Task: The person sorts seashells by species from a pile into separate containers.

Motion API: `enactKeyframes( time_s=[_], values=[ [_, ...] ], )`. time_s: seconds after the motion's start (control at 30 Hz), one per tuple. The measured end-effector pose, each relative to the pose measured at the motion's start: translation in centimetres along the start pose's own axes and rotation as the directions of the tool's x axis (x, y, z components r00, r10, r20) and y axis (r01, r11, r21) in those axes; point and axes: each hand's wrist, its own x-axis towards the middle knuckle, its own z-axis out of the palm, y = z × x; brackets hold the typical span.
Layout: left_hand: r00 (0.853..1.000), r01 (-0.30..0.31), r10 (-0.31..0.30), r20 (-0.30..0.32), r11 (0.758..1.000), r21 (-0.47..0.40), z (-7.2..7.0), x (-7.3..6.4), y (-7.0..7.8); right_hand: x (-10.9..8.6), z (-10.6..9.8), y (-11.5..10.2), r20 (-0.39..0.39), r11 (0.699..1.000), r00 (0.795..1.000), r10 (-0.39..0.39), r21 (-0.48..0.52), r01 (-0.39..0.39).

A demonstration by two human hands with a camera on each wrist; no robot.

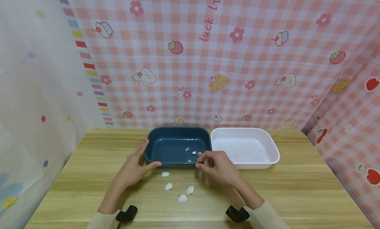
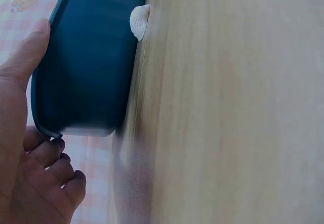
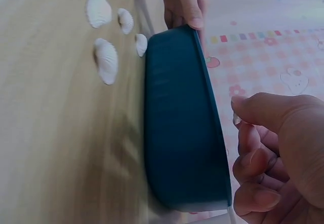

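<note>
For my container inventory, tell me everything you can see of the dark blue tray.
The dark blue tray is a rectangular, open-topped container with rounded corners, a thin rim and a slightly glossy, plastic-looking surface. It sits upright on the wooden table, beside the white tray. At least four small shells lie inside, toward its right end. The left hand holds it around the near left corner, thumb on the near rim.

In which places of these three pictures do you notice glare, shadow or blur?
Head view: mostly sharp, with small glints inside the blue tray and a soft shadow on the table below the right hand; left wrist view: a pale, blurred smear at the tray's lower end; right wrist view: soft-edged shadow on the table, patterned cloth washed out.
</note>
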Motion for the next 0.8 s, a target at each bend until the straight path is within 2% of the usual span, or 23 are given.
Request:
enactKeyframes(
  time_s=[0.23,0.63,0.8],
  values=[
    [1.0,-0.004,0.004,0.003,1.0,-0.002,0.1,0.0,-0.1,1.5,-0.1,0.1,-0.011,0.999,0.999,0.053,-0.008,-0.053],
    [1.0,0.003,-0.003,0.0,1.0,0.013,0.0,-0.2,-0.1,4.1,0.3,0.0,0.021,0.999,0.999,0.047,-0.016,-0.047],
    [1.0,-0.006,0.006,-0.002,1.0,0.016,0.1,-0.1,-0.2,4.9,0.6,0.2,0.024,0.996,0.996,0.084,-0.032,-0.084]
  ],
)
